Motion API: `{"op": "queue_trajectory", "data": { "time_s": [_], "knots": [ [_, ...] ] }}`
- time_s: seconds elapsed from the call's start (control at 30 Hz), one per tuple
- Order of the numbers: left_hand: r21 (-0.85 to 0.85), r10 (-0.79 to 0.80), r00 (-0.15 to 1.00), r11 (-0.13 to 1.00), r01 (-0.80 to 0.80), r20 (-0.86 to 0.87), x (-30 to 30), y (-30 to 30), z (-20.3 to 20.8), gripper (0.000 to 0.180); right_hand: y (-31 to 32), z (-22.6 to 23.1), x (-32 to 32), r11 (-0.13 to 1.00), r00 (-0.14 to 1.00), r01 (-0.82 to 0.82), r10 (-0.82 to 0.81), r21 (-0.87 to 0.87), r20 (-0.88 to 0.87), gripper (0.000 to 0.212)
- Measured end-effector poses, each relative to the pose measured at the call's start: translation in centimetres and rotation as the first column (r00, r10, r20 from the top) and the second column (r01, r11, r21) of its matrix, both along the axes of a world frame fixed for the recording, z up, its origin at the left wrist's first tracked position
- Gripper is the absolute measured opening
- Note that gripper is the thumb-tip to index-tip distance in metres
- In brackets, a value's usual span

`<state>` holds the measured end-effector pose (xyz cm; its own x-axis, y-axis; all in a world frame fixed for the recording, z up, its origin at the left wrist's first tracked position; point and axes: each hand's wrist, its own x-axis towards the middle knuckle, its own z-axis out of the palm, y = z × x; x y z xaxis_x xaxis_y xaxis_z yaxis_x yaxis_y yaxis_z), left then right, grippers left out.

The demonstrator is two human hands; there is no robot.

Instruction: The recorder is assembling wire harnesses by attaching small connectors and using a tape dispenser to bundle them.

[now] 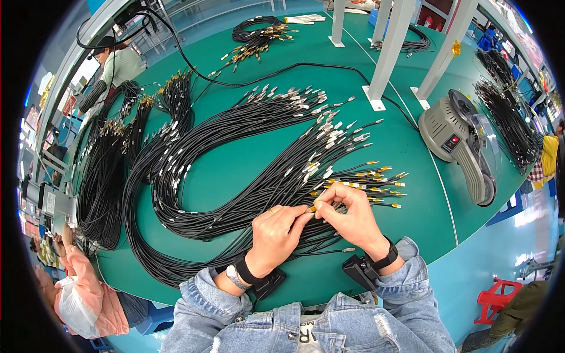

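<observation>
Near the front of the green table, my left hand [273, 232] and my right hand [353, 217] meet, both closed in a pinch. Between their fingertips is the yellow-wrapped end of a black cable [312, 209]. Just beyond my fingers, several cable ends with yellow wraps [376, 175] fan out to the right. A large bundle of black cables [235, 215] curves in a U across the table, with white-tagged ends [329, 138] beyond my hands. My fingers partly cover the wrapped end.
A grey tape dispenser [450, 129] with a lit red display stands at right. White metal posts [388, 53] rise from the green table [412, 212]. More cable bundles [100, 188] lie left. A co-worker in pink [82, 282] sits at lower left; a red stool [497, 299] is at lower right.
</observation>
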<state>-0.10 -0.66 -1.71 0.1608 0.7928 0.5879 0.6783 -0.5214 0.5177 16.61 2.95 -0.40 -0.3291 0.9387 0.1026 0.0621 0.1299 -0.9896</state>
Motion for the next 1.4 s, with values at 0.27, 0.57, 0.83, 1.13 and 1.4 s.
{"op": "queue_trajectory", "data": {
  "time_s": [0.27,0.57,0.83,1.13,1.4],
  "knots": [
    [0.088,-0.006,0.999,0.996,0.01,-0.052,-0.01,0.02,-0.37,0.016,0.08,-0.03,-0.02,1.0,1.0,-0.013,0.013,-0.02,-0.01,0.005],
    [0.135,-0.001,0.998,0.991,0.01,-0.063,0.03,-0.14,-0.57,0.016,-0.04,0.1,0.08,0.995,0.998,-0.032,0.027,-0.09,-0.058,0.006],
    [0.145,-0.025,0.996,0.989,0.037,-0.083,-0.1,0.04,-0.37,0.016,0.19,0.49,0.43,0.995,0.996,-0.093,0.093,-0.018,0.009,0.007],
    [0.144,-0.003,0.996,0.989,0.015,-0.088,0.11,0.16,-0.29,0.017,0.38,0.65,0.55,0.987,0.991,-0.133,0.134,-0.087,0.008,0.011],
    [0.165,0.032,0.993,0.986,-0.013,-0.114,0.32,0.21,0.06,0.018,0.47,0.32,0.59,0.999,0.994,-0.042,0.04,0.017,0.101,0.015]
  ]
}}
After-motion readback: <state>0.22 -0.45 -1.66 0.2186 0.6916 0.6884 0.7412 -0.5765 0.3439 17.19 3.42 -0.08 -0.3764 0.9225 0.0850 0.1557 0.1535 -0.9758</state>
